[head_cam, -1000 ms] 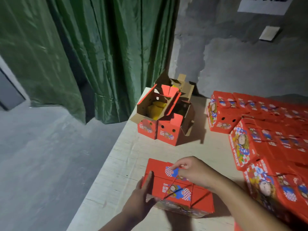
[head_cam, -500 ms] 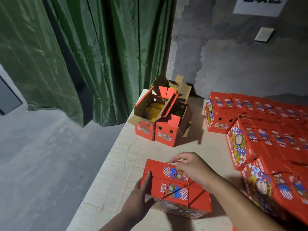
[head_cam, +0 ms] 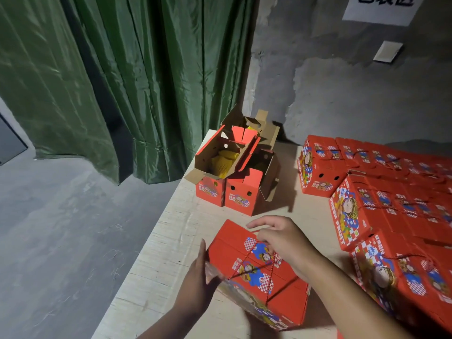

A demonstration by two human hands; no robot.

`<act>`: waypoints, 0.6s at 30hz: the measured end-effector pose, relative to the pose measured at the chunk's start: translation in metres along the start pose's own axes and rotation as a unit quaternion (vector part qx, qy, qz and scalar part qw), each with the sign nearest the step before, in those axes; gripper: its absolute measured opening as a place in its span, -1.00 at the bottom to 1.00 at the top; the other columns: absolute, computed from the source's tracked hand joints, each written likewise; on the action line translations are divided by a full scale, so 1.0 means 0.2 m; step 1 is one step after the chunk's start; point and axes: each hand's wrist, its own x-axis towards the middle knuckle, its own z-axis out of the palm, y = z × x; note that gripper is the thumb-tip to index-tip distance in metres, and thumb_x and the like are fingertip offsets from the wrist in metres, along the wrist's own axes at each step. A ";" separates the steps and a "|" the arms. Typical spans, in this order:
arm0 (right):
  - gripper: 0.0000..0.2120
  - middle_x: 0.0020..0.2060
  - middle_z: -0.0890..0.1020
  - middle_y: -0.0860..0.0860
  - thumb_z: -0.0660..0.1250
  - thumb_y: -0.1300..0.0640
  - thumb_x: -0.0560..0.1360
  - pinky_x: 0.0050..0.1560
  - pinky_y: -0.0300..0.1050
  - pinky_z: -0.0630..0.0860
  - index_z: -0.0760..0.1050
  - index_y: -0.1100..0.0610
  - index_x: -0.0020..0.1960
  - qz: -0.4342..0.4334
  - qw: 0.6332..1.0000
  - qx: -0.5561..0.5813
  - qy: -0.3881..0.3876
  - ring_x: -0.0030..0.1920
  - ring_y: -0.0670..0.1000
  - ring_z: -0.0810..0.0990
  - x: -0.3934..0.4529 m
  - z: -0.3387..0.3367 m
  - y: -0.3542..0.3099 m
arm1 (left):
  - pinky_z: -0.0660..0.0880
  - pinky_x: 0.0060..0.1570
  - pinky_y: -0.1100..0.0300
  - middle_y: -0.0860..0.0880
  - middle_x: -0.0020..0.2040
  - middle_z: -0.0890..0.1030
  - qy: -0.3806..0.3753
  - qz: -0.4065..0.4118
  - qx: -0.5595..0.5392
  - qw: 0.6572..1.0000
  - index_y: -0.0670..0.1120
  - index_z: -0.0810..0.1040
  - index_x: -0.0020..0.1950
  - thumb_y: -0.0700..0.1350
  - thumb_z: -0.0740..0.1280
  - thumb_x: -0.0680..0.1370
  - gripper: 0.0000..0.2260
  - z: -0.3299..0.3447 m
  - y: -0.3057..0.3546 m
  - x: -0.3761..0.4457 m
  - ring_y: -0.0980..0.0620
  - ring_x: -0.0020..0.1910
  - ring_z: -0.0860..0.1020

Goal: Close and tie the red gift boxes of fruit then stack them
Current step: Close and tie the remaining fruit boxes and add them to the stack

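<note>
Pale wooden table (head_cam: 171, 231) under dim light, green curtain (head_cam: 122, 81) behind. I see the closed red gift box (head_cam: 256, 272) at the near edge, tilted toward me. My left hand (head_cam: 195, 287) presses flat against its left end, fingers straight. My right hand (head_cam: 281, 238) reaches over the top, fingers curled, pinching the red cord (head_cam: 254, 267) across the lid. Two open boxes (head_cam: 234, 172) sit beyond; stacked closed boxes (head_cam: 379, 196) fill the right.

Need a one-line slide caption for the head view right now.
Right hand pinches the red cord atop a closed red cardboard gift box; left hand steadies its side.
</note>
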 end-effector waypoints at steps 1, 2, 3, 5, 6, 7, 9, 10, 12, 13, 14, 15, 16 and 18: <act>-0.68 -0.31 0.58 -0.06 0.32 0.18 0.43 -0.28 -0.09 0.39 0.71 -0.19 -0.02 -0.002 1.000 0.001 0.004 -0.35 0.04 0.38 0.00 -0.01 -0.01 | 0.40 0.27 0.23 0.04 0.55 0.36 0.017 -0.029 -0.010 0.999 0.04 -0.20 0.67 0.07 0.47 0.54 -0.03 0.01 0.02 0.01 0.02 0.47 0.43; -0.68 -0.29 0.59 -0.08 0.33 0.17 0.44 -0.30 -0.10 0.41 0.70 -0.20 0.00 -0.004 1.000 0.001 0.009 -0.37 -0.01 0.42 0.00 -0.02 -0.02 | 0.42 0.21 0.23 0.00 0.54 0.39 0.027 -0.060 -0.024 0.998 0.04 -0.21 0.67 0.12 0.44 0.56 -0.05 0.02 0.06 0.02 -0.01 0.43 0.48; -0.68 -0.28 0.60 -0.08 0.34 0.16 0.44 -0.29 -0.13 0.43 0.70 -0.21 0.01 -0.005 1.000 0.004 0.015 -0.36 -0.04 0.44 0.00 -0.03 -0.03 | 0.44 0.13 0.27 0.03 0.50 0.44 0.026 -0.071 -0.042 0.996 0.09 -0.18 0.66 0.18 0.40 0.56 -0.09 0.02 0.10 0.02 0.04 0.36 0.54; -0.69 -0.21 0.65 -0.03 0.36 0.17 0.46 -0.22 -0.08 0.47 0.70 -0.21 0.00 -0.006 0.999 0.021 0.030 -0.28 -0.02 0.50 0.00 -0.05 -0.05 | 0.48 0.04 0.39 0.27 0.35 0.51 -0.011 -0.042 -0.089 0.995 0.33 -0.02 0.58 0.28 0.33 0.54 -0.27 0.04 0.19 0.02 0.24 0.22 0.59; -0.70 -0.17 0.68 0.01 0.37 0.19 0.47 -0.18 -0.07 0.49 0.71 -0.19 0.00 -0.007 0.999 0.034 0.038 -0.24 0.02 0.52 0.00 -0.07 -0.05 | 0.52 0.06 0.35 0.36 0.31 0.50 -0.045 -0.031 -0.106 0.993 0.42 0.06 0.53 0.33 0.31 0.53 -0.35 0.06 0.23 0.02 0.27 0.23 0.58; -0.70 -0.11 0.70 0.02 0.37 0.21 0.48 -0.14 -0.06 0.51 0.71 -0.17 -0.01 -0.007 0.998 0.049 0.049 -0.21 0.03 0.55 0.00 -0.08 -0.05 | 0.56 0.05 0.27 0.41 0.30 0.51 -0.082 -0.029 -0.125 0.988 0.49 0.12 0.48 0.36 0.31 0.53 -0.41 0.07 0.27 0.02 0.29 0.25 0.56; -0.71 0.00 0.72 0.02 0.37 0.24 0.49 -0.05 -0.06 0.54 0.72 -0.13 -0.02 -0.002 0.995 0.075 0.072 -0.11 0.03 0.61 0.00 -0.11 -0.04 | 0.56 -0.04 0.30 0.54 0.27 0.47 -0.153 -0.017 -0.161 0.975 0.67 0.12 0.34 0.37 0.34 0.52 -0.48 0.11 0.33 0.00 0.43 0.22 0.51; -0.72 0.00 0.72 0.02 0.36 0.24 0.50 -0.05 -0.05 0.54 0.72 -0.11 -0.02 -0.001 0.993 0.090 0.081 -0.12 0.03 0.61 0.00 -0.13 -0.03 | 0.54 -0.03 0.38 0.59 0.26 0.43 -0.176 -0.003 -0.165 0.970 0.72 0.09 0.29 0.37 0.37 0.51 -0.46 0.12 0.35 0.00 0.49 0.22 0.47; -0.73 -0.11 0.69 0.01 0.36 0.24 0.51 -0.16 -0.14 0.48 0.72 -0.09 -0.01 0.000 0.989 0.118 0.095 -0.26 -0.03 0.52 0.02 -0.16 -0.02 | 0.44 0.11 0.51 0.55 0.34 0.38 -0.213 0.030 -0.171 0.961 0.67 0.02 0.38 0.35 0.43 0.48 -0.32 0.14 0.40 0.01 0.50 0.31 0.39; -0.74 -0.17 0.65 -0.01 0.36 0.24 0.51 -0.18 -0.19 0.45 0.72 -0.08 -0.01 0.001 0.987 0.125 0.102 -0.29 -0.07 0.48 0.02 -0.18 -0.02 | 0.39 0.17 0.54 0.47 0.41 0.37 -0.231 0.048 -0.163 0.958 0.59 -0.01 0.46 0.32 0.46 0.47 -0.23 0.16 0.42 0.03 0.45 0.37 0.37; -0.74 -0.24 0.62 -0.05 0.36 0.24 0.52 -0.19 -0.22 0.43 0.72 -0.08 0.00 0.003 0.985 0.131 0.111 -0.30 -0.09 0.46 0.03 -0.21 -0.01 | 0.35 0.21 0.55 0.39 0.48 0.35 -0.245 0.055 -0.157 0.955 0.48 -0.04 0.54 0.26 0.51 0.47 -0.13 0.18 0.44 0.04 0.38 0.43 0.35; -0.75 -0.31 0.59 -0.09 0.36 0.23 0.53 -0.21 -0.24 0.44 0.72 -0.08 0.00 0.003 0.983 0.140 0.119 -0.31 -0.11 0.46 0.04 -0.23 -0.01 | 0.33 0.26 0.54 0.30 0.54 0.31 -0.256 0.076 -0.151 0.952 0.36 -0.09 0.60 0.19 0.56 0.45 -0.03 0.22 0.44 0.06 0.32 0.48 0.31; -0.76 -0.37 0.57 -0.11 0.37 0.23 0.53 -0.24 -0.26 0.45 0.72 -0.07 -0.01 0.003 0.980 0.151 0.126 -0.33 -0.12 0.47 0.06 -0.26 0.00 | 0.29 0.34 0.50 0.23 0.60 0.22 -0.269 0.098 -0.140 0.948 0.29 -0.16 0.63 0.17 0.60 0.42 0.08 0.27 0.43 0.06 0.26 0.53 0.26; -0.77 -0.41 0.53 -0.08 0.37 0.23 0.54 -0.26 -0.25 0.46 0.72 -0.06 -0.01 0.001 0.977 0.164 0.136 -0.37 -0.12 0.46 0.10 -0.32 0.01 | 0.18 0.48 0.36 0.20 0.65 -0.02 -0.265 0.082 -0.107 0.955 0.32 -0.31 0.58 0.41 0.58 0.22 0.26 0.35 0.46 0.08 0.19 0.60 0.11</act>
